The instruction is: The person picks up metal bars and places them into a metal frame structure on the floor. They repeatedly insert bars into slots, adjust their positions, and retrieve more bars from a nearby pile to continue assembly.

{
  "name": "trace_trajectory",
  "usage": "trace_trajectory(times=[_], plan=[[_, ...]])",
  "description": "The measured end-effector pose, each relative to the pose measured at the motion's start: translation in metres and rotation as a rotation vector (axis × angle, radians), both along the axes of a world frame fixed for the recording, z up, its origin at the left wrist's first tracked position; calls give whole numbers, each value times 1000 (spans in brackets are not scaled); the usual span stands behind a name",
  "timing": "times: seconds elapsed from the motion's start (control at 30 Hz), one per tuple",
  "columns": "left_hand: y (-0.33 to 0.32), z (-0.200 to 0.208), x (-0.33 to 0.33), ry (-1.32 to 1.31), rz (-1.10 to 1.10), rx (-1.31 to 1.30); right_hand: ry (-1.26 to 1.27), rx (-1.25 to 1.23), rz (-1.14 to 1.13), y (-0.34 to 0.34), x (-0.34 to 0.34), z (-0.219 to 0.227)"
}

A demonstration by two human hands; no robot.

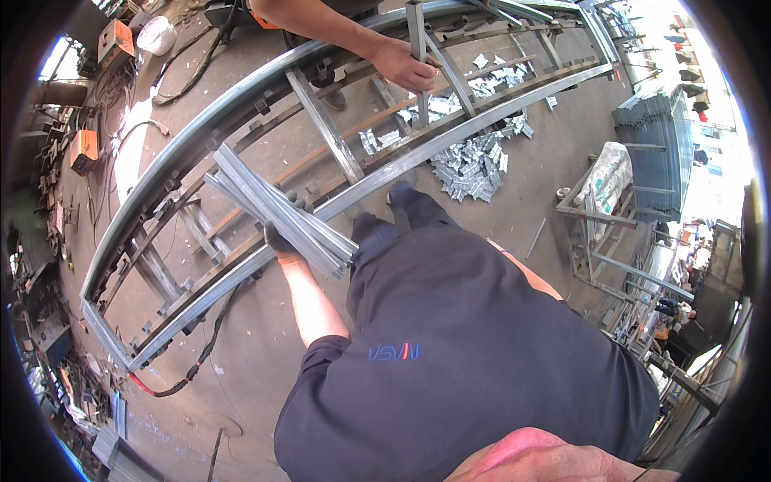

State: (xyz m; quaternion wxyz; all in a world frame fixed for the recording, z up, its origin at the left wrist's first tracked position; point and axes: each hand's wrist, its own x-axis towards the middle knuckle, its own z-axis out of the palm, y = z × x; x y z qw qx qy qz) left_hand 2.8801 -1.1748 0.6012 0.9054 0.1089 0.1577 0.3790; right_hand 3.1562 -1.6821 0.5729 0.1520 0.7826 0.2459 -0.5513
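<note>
My left hand [281, 243], in a dark glove, is closed around a bundle of long silvery metal profiles [281, 213]. The bundle slants over the near rail of a large curved metal frame [349, 197], its lower end close to my thigh. Only a strip of my right forearm [530, 273] shows beside my body; the fingers of that hand are hidden. Across the frame, another person's bare hand [405, 66] grips an upright square metal tube [417, 36].
Small bent metal brackets [474, 165] lie heaped on the floor, partly beneath the frame. At right stand a metal rack [598, 213] with a wrapped bundle and stacked grey-blue profiles [658, 153]. Orange machines [116, 44] and cables are at left; a cable [205, 353] trails by the near corner.
</note>
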Motion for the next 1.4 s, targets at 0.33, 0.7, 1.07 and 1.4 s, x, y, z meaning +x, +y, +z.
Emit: trace_trajectory(times=[0.33,0.7,1.07,1.4], plan=[[7,-9,-1,-68,-42,-24,-5,15,15,11,11,-5],[4,-5,-3,-56,-38,-45,-8,0,6,14,16,-2],[3,4,-1,9,-10,-9,-5,-13,5,11,13,1],[5,-6,-2,-71,-41,-45,0,-14,4,11,10,2]])
